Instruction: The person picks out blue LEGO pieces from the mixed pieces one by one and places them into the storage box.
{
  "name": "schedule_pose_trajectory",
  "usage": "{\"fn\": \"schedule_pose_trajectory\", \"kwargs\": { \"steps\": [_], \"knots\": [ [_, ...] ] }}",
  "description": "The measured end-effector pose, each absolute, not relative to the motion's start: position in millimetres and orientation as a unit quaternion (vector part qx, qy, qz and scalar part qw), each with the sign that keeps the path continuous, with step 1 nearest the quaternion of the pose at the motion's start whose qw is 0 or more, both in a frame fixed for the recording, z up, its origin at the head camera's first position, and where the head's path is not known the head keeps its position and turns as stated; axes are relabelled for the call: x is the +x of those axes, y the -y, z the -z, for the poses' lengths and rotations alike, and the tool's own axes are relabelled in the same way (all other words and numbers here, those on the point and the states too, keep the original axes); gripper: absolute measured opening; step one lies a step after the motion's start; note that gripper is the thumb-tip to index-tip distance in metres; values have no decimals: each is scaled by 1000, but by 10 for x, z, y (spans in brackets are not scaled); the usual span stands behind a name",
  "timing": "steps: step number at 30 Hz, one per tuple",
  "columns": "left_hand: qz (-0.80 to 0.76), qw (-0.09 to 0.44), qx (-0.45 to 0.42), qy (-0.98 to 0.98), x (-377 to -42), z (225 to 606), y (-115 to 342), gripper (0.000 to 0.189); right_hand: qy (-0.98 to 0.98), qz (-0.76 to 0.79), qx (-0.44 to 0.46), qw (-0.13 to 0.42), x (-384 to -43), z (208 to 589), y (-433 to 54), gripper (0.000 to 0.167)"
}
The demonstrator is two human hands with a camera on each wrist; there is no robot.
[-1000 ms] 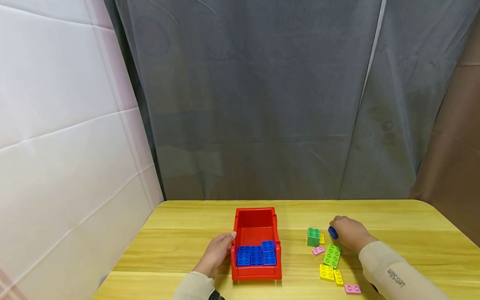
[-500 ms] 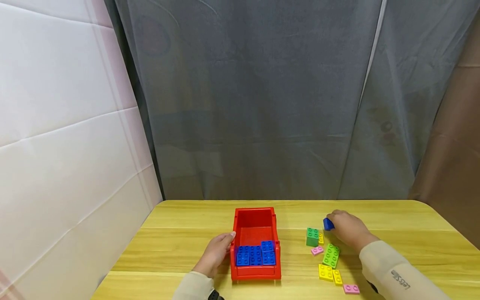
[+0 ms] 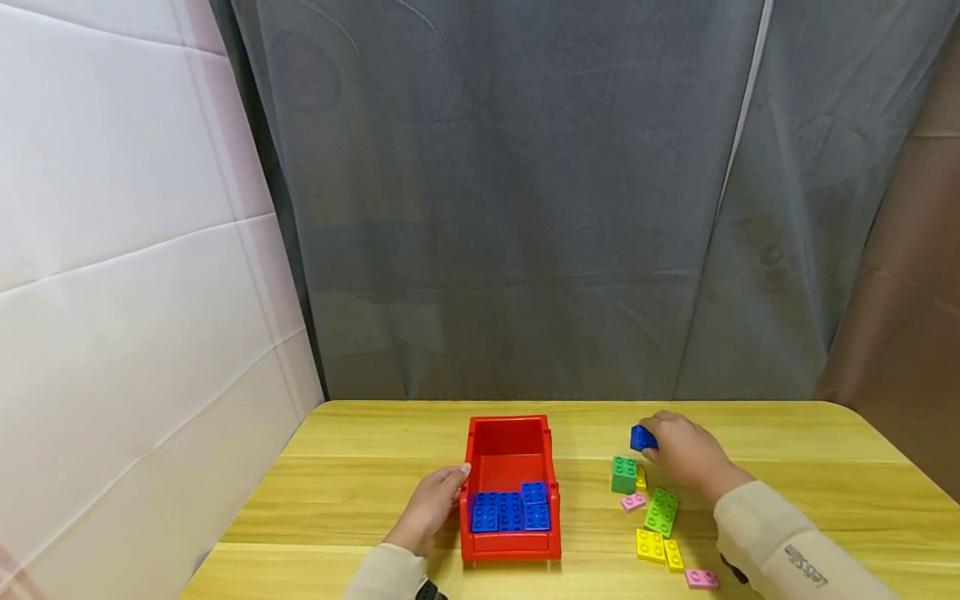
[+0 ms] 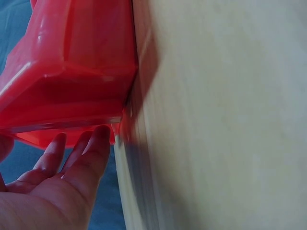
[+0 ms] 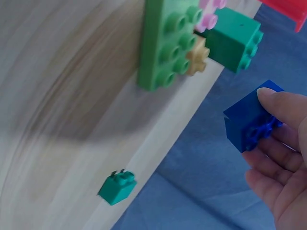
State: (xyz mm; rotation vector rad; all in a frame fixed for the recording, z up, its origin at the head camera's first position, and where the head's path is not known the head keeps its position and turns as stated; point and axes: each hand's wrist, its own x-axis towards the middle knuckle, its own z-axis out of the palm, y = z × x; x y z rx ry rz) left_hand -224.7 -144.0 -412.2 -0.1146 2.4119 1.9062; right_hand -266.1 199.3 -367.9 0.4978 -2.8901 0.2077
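Observation:
My right hand [image 3: 693, 450] pinches a blue toy brick [image 3: 642, 437] between thumb and fingers, behind the loose bricks on the right. In the right wrist view this brick [image 5: 252, 115] is tilted, its studs turned toward the fingers. My left hand [image 3: 431, 504] grips the left side of a red bin [image 3: 510, 546], thumb at the rim. From the left wrist view, the fingertips [image 4: 100, 134] meet the outside of the bin below its ledge. Several blue bricks [image 3: 510, 510] stand side by side in the front of the bin, studs up.
Right of the bin lie a dark green brick [image 3: 623, 474], a light green brick [image 3: 662, 512], yellow bricks [image 3: 650, 545] and pink bricks [image 3: 701, 579]. A small green brick [image 5: 117, 188] shows in the right wrist view. A grey curtain [image 3: 510, 208] hangs behind the wooden table [image 3: 360, 467].
My right hand has lifted the blue brick and carried it left and toward the back of the table, turning it slightly. The left hand and the red bin have stayed in place.

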Motion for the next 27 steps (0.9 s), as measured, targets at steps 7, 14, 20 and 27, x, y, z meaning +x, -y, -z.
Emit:
{"fn": "schedule_pose_trajectory", "kwargs": {
  "steps": [7, 14, 20, 27],
  "knots": [
    [-619, 35, -46, -784, -2245, 4124, 1430, 56, 974, -78, 177, 114, -2620, 3610, -1890, 44],
    [-618, 37, -57, -783, -2244, 4108, 1431, 57, 971, -92, 185, 121, -2555, 3513, -1777, 45],
    [-617, 36, -51, -784, -2239, 4109, 1435, 58, 967, -94, 196, 131, -2499, 3421, -1672, 46],
    [-623, 34, -49, -780, -2240, 4125, 1431, 57, 963, -92, 214, 135, -2431, 3320, -1515, 46]
  ]
}}
